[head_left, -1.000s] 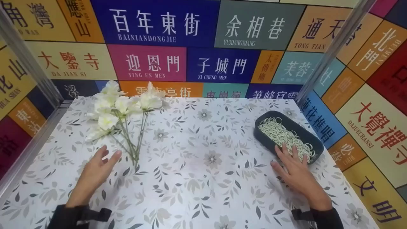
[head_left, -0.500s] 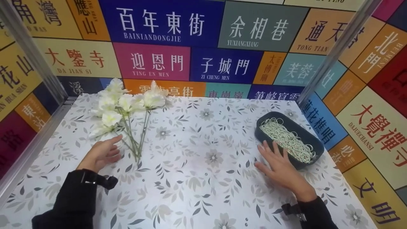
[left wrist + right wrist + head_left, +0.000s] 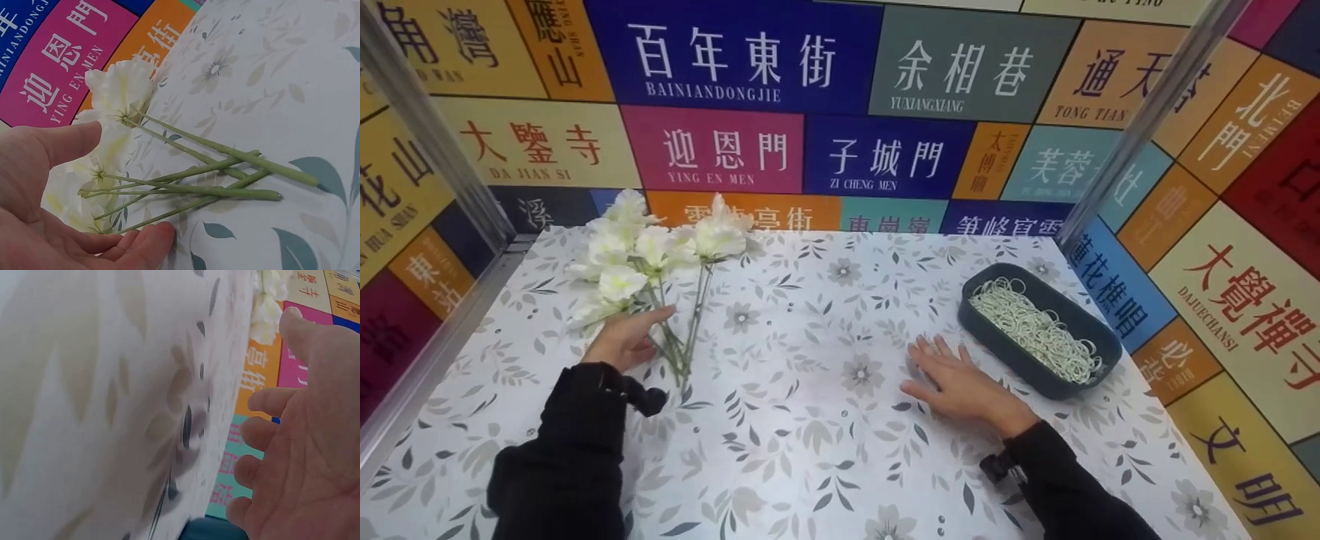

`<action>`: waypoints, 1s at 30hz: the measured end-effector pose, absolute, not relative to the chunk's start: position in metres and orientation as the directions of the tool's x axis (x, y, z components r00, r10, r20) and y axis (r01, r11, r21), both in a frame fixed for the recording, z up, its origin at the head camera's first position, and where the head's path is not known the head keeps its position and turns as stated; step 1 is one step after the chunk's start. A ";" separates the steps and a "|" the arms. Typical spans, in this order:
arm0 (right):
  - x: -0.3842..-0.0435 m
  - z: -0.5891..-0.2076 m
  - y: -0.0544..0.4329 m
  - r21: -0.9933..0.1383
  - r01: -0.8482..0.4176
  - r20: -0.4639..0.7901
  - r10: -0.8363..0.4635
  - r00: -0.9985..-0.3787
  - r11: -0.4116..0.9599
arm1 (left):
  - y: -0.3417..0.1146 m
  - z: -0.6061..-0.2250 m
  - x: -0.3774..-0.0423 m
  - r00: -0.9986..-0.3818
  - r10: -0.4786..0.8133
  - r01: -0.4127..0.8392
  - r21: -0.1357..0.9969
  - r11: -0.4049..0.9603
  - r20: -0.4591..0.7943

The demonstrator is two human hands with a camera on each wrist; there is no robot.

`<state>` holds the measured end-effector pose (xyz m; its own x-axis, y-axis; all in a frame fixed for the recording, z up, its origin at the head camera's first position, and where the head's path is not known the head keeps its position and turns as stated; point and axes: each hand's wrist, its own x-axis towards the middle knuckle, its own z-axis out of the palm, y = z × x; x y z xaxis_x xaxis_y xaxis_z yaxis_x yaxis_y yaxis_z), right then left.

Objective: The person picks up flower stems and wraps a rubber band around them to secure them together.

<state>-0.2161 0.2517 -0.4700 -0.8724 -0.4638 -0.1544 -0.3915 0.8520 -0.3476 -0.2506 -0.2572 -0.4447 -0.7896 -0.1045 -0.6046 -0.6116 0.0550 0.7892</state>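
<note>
Several white-and-yellow flowers (image 3: 619, 281) lie at the left of the table, their green stems (image 3: 242, 193) crossing toward the front. My left hand (image 3: 622, 341) is at the stems, thumb and fingers apart. In the left wrist view, the thumb (image 3: 76, 140) is above the stems and the fingertips (image 3: 160, 239) are at the lowest one, without closing on them. My right hand (image 3: 960, 386) is over the table's middle right with fingers spread and nothing in it. Beside it is a dark oblong tray (image 3: 1001, 349) holding many thin pale-green rings (image 3: 1031, 322).
A patterned white cloth (image 3: 810, 315) covers the table. Clear panels meet at posts (image 3: 1147, 127) on the left and right, with a colourful sign-covered wall (image 3: 720, 150) behind. Black sleeves with wrist straps (image 3: 641, 394) cover both forearms.
My left hand has moved forward and right to the flower stems. The right hand has left the tray and shifted left over the cloth. Flowers and tray stay in place.
</note>
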 end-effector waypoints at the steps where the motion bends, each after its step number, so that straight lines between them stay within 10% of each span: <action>1: -0.219 -0.471 0.248 -0.341 -0.395 -0.166 -0.468 -0.868 0.853 | -0.256 -0.445 -0.254 -0.789 -0.112 -0.613 0.786 0.081 -0.604; 9: -0.239 -0.474 0.224 -0.360 -0.381 -0.217 -0.473 -0.854 0.852 | -0.245 -0.444 -0.273 -0.837 -0.217 -0.547 0.755 0.360 -0.503; 15: -0.244 -0.478 0.205 -0.362 -0.405 -0.230 -0.501 -0.834 0.840 | -0.236 -0.450 -0.288 -0.831 -0.359 -0.546 0.499 0.673 -0.425; 30: -0.246 -0.477 0.175 -0.391 -0.436 -0.254 -0.550 -0.795 0.810 | -0.215 -0.467 -0.322 -0.784 -0.493 -0.621 0.451 0.641 -0.378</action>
<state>-0.2459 0.1746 -0.4771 -0.7954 -0.5505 -0.2536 -0.4363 0.8105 -0.3909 -0.3221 -0.2148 -0.4670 -0.7836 -0.4931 -0.3778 -0.6209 0.6409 0.4514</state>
